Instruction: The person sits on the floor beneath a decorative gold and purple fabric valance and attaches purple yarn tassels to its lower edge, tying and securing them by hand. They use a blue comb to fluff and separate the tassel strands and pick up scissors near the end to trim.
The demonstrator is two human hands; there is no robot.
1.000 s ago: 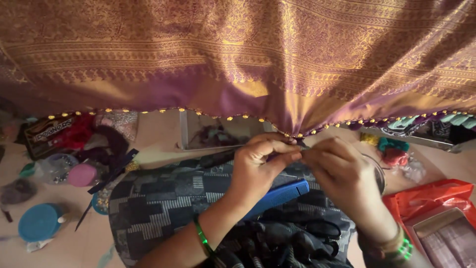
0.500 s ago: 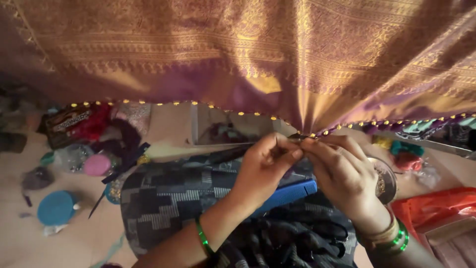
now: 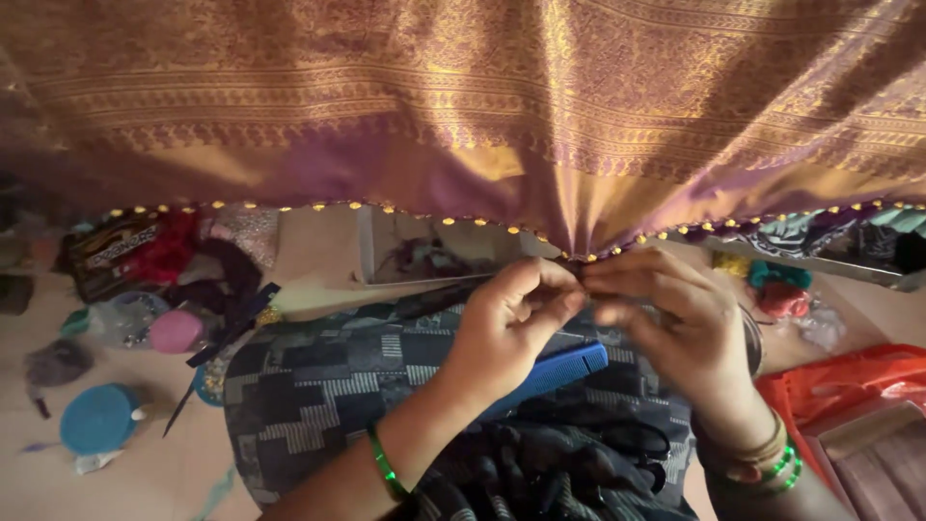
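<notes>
Beaded fabric edge (image 3: 579, 253) — between both hands (image 3: 588, 309)

1. Pale floor (image 3: 145, 482) carries everything.
2. Left side: blue round lid (image 3: 96, 418), pink round lid (image 3: 176, 331), dark thread tangle (image 3: 231, 275), printed packet (image 3: 111, 253).
3. Far middle: shallow open box (image 3: 424, 253).
4. Right edge: orange plastic bag (image 3: 849, 381).

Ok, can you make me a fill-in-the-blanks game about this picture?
1. Both hands pinch the edge of the ____ and gold cloth.
2. The comb under the left hand is ____.
3. The right hand has bangles on its ____.
4. Small ____ beads line the cloth's edge.

Missing words: purple, blue, wrist, gold
</notes>
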